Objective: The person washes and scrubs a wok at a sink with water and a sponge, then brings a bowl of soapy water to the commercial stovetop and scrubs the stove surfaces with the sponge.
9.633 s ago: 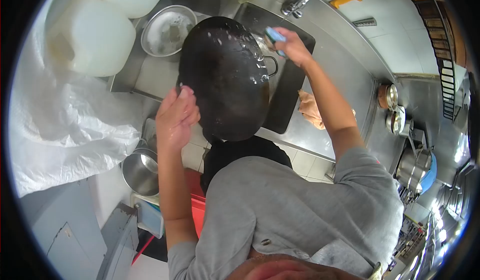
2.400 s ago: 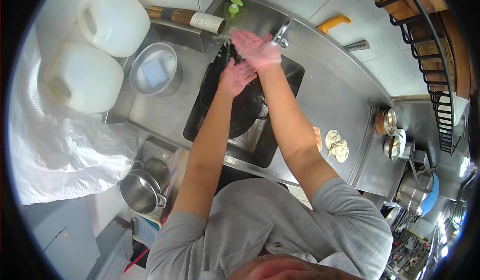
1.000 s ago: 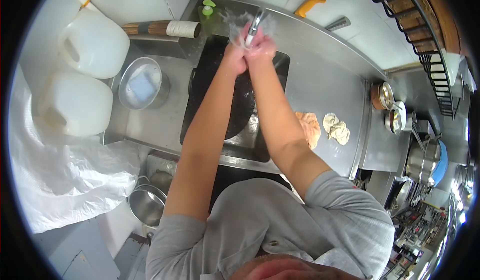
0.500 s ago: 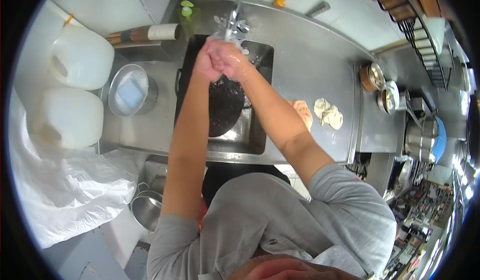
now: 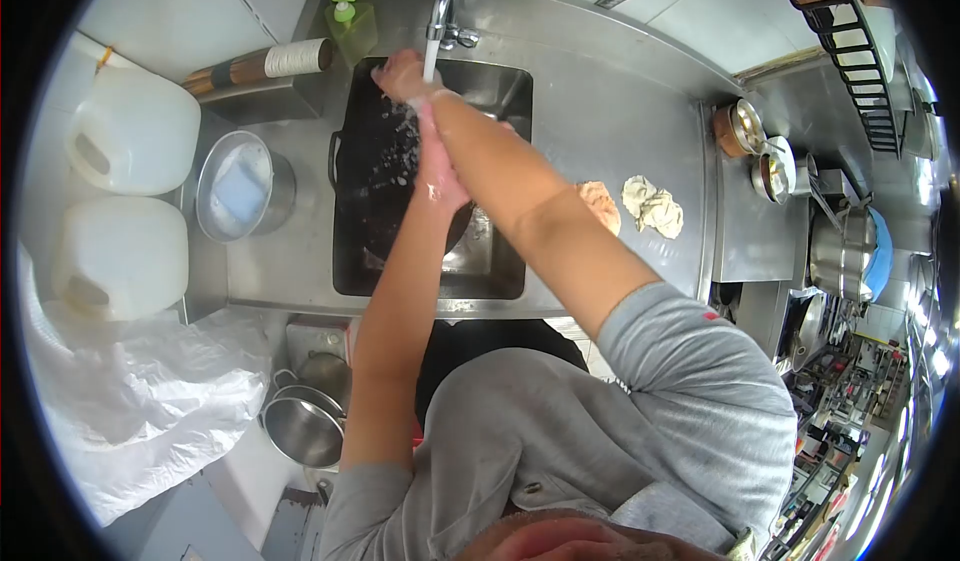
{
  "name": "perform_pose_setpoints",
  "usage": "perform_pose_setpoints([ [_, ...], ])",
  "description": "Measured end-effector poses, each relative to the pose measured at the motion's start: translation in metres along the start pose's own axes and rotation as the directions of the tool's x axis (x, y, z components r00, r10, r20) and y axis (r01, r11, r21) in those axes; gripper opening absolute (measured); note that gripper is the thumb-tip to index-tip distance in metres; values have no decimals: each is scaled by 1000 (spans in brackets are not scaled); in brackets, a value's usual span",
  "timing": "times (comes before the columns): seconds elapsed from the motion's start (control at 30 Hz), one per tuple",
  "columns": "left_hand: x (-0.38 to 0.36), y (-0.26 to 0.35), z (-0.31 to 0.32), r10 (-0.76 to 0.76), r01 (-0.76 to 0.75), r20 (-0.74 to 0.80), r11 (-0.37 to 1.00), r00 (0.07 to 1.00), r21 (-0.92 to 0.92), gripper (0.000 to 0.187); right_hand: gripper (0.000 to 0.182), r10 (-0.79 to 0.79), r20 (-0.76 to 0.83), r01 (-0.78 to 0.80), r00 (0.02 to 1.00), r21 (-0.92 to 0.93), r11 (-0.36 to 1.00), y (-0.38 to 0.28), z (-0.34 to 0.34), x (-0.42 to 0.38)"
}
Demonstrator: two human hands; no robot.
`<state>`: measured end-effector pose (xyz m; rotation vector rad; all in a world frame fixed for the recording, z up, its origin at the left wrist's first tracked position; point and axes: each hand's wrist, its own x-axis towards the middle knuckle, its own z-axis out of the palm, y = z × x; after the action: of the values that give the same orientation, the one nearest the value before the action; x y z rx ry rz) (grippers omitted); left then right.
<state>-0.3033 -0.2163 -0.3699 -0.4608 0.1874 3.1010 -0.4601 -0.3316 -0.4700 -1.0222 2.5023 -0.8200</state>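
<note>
Water runs from the tap (image 5: 440, 13) onto my right hand (image 5: 402, 76), which is over the back of the sink (image 5: 480, 296), holding nothing, its fingers loosely spread. My left hand (image 5: 438, 166) is wrapped round my right forearm (image 5: 500, 156) just below the wrist, its fingers partly hidden under that arm. Beneath both hands lies a dark round pan (image 5: 385, 196) in the sink, with drops splashing over it.
A green soap bottle (image 5: 350, 29) stands behind the sink. To the left are a metal pot with a blue sponge (image 5: 240, 191) and white jugs (image 5: 135, 131). Crumpled cloths (image 5: 655, 208) lie on the right counter (image 5: 620, 131). Pots (image 5: 840, 251) stand further right.
My hands were clasped together under the tap. They have parted: my left hand has slid down onto my right forearm, and my right hand has moved up and left.
</note>
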Motion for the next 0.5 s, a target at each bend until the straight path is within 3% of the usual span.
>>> perform_pose_setpoints([
  [0.03, -14, -10, 17, 47, -26, -262, 996, 964, 81, 81, 32, -14, -13, 14, 1000, -16, 1000, -13, -30, -39],
  [0.07, -16, -6, 10, -26, 98, -215, 938, 976, 333, 78, 32, -30, -27, 29, 999, -33, 999, -22, -59, -73],
  [0.1, -19, 3, -8, -112, 199, -185, 801, 976, 564, 75, 32, 11, -28, -10, 1000, 41, 999, -20, -75, -92],
  [0.13, -20, 8, -29, -201, 266, -179, 602, 963, 753, 73, 28, 39, -135, -26, 990, 97, 995, -10, -91, -119],
  [0.17, -14, 13, -49, -70, 214, -216, 608, 974, 765, 63, 24, -128, -369, 200, 921, 164, 966, 23, -100, -140],
  [0.2, -8, 27, -62, -17, 189, -244, 684, 970, 705, 56, 25, -223, -529, 255, 819, -12, 967, 69, -107, -159],
  [0.23, -2, 41, -68, 55, 139, -245, 695, 968, 705, 54, 36, -10, -462, 23, 887, 22, 999, 95, -135, -189],
  [0.27, 5, 50, -74, 124, 90, -247, 705, 961, 703, 52, 46, 25, -549, -51, 836, -32, 998, 146, -154, -215],
  [0.3, 12, 58, -76, 164, 72, -255, 695, 953, 716, 51, 55, 184, -524, -250, 832, -58, 966, 198, -181, -233],
  [0.33, 18, 61, -79, 176, 55, -241, 688, 954, 723, 50, 69, 236, -577, -412, 782, -194, 890, 257, -199, -247],
  [0.37, 24, 63, -82, 192, 37, -227, 681, 955, 732, 49, 81, 351, -580, -617, 735, -356, 702, 353, -209, -253],
  [0.4, 29, 65, -83, 210, 18, -212, 670, 954, 743, 49, 83, 492, -568, -737, 659, -358, 574, 348, -228, -255],
  [0.43, 29, 62, -83, 233, 6, -220, 674, 947, 739, 48, 85, 621, -555, -833, 553, -361, 419, 340, -240, -261],
  [0.5, 29, 62, -98, 274, -19, -227, 676, 934, 737, 49, 88, 541, -523, -752, 658, -416, 512, 337, -224, -227],
])
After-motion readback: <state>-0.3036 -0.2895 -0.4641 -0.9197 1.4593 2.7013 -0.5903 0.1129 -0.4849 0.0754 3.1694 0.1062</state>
